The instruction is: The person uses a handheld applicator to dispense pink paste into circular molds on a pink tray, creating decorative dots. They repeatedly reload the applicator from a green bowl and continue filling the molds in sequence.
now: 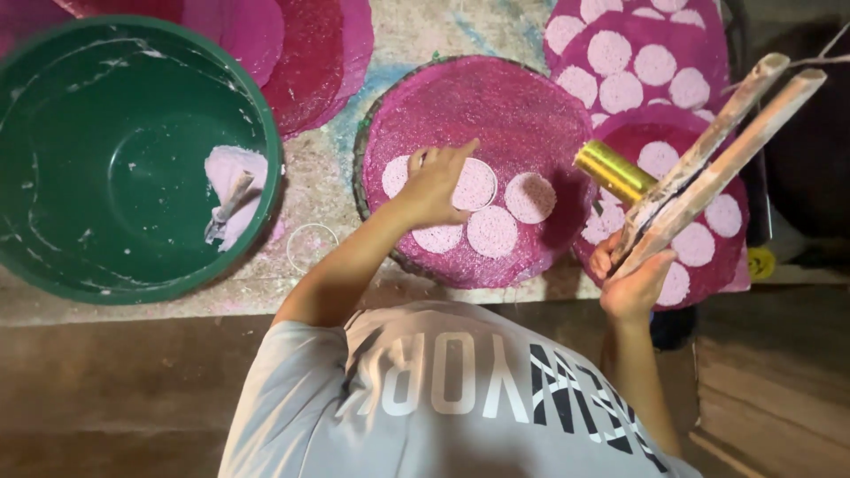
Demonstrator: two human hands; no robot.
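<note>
On the magenta round mat point(496, 106), the left grip point(434, 181) lies flat, fingers apart, over a pale pink disc point(475, 184).

Pretty dim shot overall, warm indoor light that seems to come from around 12 o'clock. The green basin point(106, 168) gets soft sheen on its inner wall, no harsh glare. The gold roller point(614, 170) at 3 o'clock catches the brightest highlight. Floor at 6 to 8 o'clock sinks into murky brown shadow. Detail is soft and smeary everywhere, and the basin bulges at the edge.
</note>
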